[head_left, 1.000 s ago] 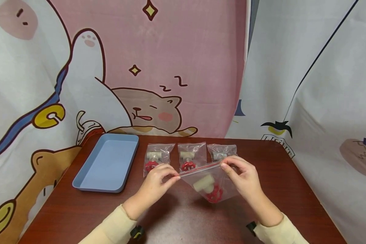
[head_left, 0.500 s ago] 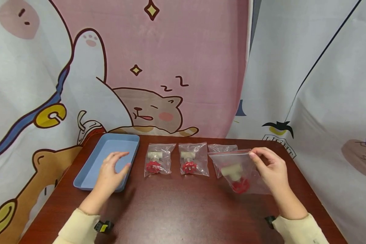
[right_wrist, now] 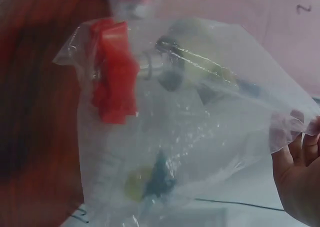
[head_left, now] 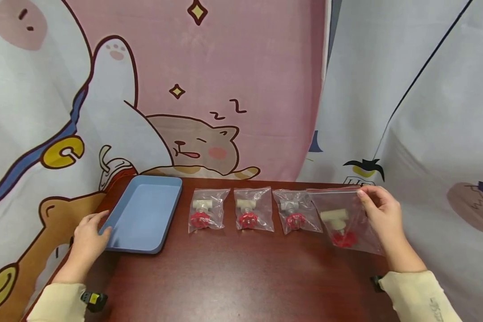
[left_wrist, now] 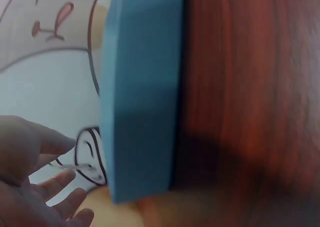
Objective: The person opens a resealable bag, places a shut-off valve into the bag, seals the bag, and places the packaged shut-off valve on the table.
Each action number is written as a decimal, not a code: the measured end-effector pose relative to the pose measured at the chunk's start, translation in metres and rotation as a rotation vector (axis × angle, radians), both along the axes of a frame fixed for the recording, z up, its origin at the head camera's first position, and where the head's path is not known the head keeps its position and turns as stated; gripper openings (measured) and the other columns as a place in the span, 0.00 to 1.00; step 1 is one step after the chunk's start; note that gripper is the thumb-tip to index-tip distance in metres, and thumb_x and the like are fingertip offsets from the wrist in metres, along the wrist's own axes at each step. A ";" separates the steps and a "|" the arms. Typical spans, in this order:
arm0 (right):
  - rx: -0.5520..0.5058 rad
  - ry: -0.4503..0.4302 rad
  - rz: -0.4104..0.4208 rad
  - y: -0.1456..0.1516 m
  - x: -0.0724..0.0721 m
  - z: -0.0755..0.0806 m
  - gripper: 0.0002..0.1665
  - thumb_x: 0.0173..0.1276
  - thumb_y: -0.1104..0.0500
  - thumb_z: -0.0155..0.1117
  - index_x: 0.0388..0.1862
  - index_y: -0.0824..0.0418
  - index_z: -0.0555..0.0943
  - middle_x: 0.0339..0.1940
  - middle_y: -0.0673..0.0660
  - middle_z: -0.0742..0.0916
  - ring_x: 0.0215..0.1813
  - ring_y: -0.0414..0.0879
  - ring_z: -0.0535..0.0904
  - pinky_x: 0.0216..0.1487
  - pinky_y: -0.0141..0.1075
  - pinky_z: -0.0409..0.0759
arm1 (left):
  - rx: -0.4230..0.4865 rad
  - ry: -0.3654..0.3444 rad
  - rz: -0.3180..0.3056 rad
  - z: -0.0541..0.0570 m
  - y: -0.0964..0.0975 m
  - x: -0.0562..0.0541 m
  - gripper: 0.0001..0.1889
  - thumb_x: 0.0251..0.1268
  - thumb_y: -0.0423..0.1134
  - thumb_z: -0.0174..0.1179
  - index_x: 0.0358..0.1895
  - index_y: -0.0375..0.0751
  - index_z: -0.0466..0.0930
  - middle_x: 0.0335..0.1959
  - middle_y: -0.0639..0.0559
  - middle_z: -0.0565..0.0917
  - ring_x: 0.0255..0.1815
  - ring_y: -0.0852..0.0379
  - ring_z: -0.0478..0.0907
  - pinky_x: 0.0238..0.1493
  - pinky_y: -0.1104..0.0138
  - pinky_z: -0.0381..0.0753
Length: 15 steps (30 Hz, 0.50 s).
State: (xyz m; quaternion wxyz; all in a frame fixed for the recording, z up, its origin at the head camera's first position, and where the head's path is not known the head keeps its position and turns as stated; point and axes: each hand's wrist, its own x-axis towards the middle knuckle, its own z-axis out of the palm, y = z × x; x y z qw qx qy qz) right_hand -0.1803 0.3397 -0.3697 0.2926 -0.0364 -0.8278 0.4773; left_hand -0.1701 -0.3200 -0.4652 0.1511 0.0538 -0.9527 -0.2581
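My right hand (head_left: 384,214) pinches the top corner of a clear zip bag (head_left: 364,228) at the right of the table. Inside that bag is a pale valve with a red handwheel (right_wrist: 114,72), large in the right wrist view. My left hand (head_left: 89,235) is at the near left corner of the blue tray (head_left: 146,219), thumb by its rim and fingers spread, holding nothing. In the left wrist view the fingers (left_wrist: 62,184) are beside the tray's side wall (left_wrist: 145,97).
Three more bagged valves lie in a row along the back of the table: a left bag (head_left: 207,210), a middle bag (head_left: 252,209) and a right bag (head_left: 297,212). A printed cloth (head_left: 273,89) hangs behind the brown table (head_left: 241,277).
My left hand has let go of the bag and moved left to the tray. My right hand has carried the bag to the right, beside the row of bags.
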 end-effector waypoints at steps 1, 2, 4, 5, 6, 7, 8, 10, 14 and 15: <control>-0.006 -0.018 -0.014 0.003 -0.002 -0.003 0.08 0.65 0.64 0.63 0.39 0.68 0.79 0.22 0.34 0.81 0.21 0.31 0.73 0.19 0.22 0.69 | 0.006 -0.008 0.010 -0.002 -0.003 0.000 0.24 0.59 0.29 0.55 0.60 0.27 0.67 0.56 0.21 0.65 0.55 0.23 0.61 0.53 0.35 0.60; -0.022 -0.032 -0.024 0.006 -0.003 -0.005 0.07 0.65 0.64 0.63 0.40 0.67 0.79 0.22 0.33 0.82 0.21 0.30 0.75 0.19 0.22 0.70 | 0.009 -0.015 0.017 -0.004 -0.006 -0.001 0.23 0.60 0.28 0.55 0.60 0.26 0.67 0.56 0.21 0.65 0.54 0.23 0.62 0.53 0.36 0.61; -0.051 -0.061 -0.039 0.009 -0.005 -0.009 0.08 0.65 0.62 0.63 0.40 0.66 0.79 0.21 0.33 0.82 0.21 0.29 0.77 0.19 0.23 0.71 | 0.015 -0.004 0.033 -0.008 -0.010 -0.001 0.21 0.59 0.27 0.53 0.57 0.23 0.69 0.53 0.21 0.68 0.53 0.25 0.65 0.53 0.38 0.63; -0.068 -0.073 -0.037 0.010 -0.006 -0.009 0.08 0.65 0.62 0.62 0.40 0.65 0.79 0.21 0.33 0.82 0.21 0.28 0.78 0.19 0.23 0.72 | 0.020 -0.008 0.042 -0.009 -0.011 -0.001 0.20 0.59 0.27 0.52 0.56 0.22 0.69 0.52 0.21 0.69 0.53 0.26 0.66 0.53 0.38 0.64; -0.077 -0.086 -0.033 0.010 -0.006 -0.008 0.08 0.66 0.62 0.62 0.40 0.66 0.79 0.21 0.34 0.83 0.22 0.28 0.78 0.20 0.23 0.73 | 0.027 -0.010 0.053 -0.010 -0.012 0.000 0.20 0.59 0.26 0.51 0.55 0.21 0.70 0.52 0.21 0.69 0.52 0.26 0.66 0.52 0.39 0.64; -0.084 -0.094 -0.028 0.008 -0.006 -0.006 0.08 0.66 0.62 0.62 0.40 0.66 0.78 0.21 0.34 0.82 0.22 0.28 0.79 0.20 0.22 0.73 | 0.027 0.002 0.061 -0.011 -0.013 0.000 0.19 0.59 0.25 0.50 0.54 0.21 0.71 0.50 0.21 0.71 0.51 0.26 0.67 0.51 0.39 0.65; -0.092 -0.107 -0.029 0.009 -0.009 -0.007 0.08 0.66 0.61 0.61 0.40 0.65 0.78 0.21 0.34 0.82 0.22 0.28 0.79 0.21 0.22 0.74 | 0.027 0.014 0.072 -0.013 -0.013 0.000 0.18 0.58 0.25 0.49 0.52 0.20 0.73 0.49 0.22 0.72 0.50 0.27 0.69 0.50 0.40 0.67; -0.115 -0.132 -0.031 0.011 -0.014 -0.011 0.08 0.67 0.60 0.61 0.40 0.64 0.78 0.20 0.34 0.82 0.22 0.28 0.80 0.21 0.23 0.75 | 0.023 0.026 0.092 -0.015 -0.013 0.000 0.17 0.57 0.24 0.48 0.50 0.21 0.74 0.48 0.22 0.74 0.51 0.27 0.69 0.50 0.41 0.67; -0.150 -0.167 -0.039 0.021 -0.027 -0.023 0.05 0.67 0.59 0.61 0.38 0.59 0.78 0.18 0.35 0.83 0.21 0.30 0.80 0.21 0.23 0.75 | 0.006 0.032 0.107 -0.019 -0.013 -0.001 0.17 0.55 0.23 0.48 0.48 0.21 0.76 0.47 0.22 0.75 0.50 0.27 0.70 0.49 0.41 0.68; -0.159 -0.174 -0.038 0.023 -0.030 -0.025 0.05 0.68 0.58 0.60 0.38 0.59 0.78 0.18 0.36 0.83 0.20 0.31 0.80 0.21 0.24 0.75 | 0.008 0.020 0.108 -0.019 -0.014 -0.002 0.17 0.55 0.24 0.48 0.48 0.22 0.77 0.48 0.22 0.74 0.51 0.26 0.70 0.50 0.40 0.67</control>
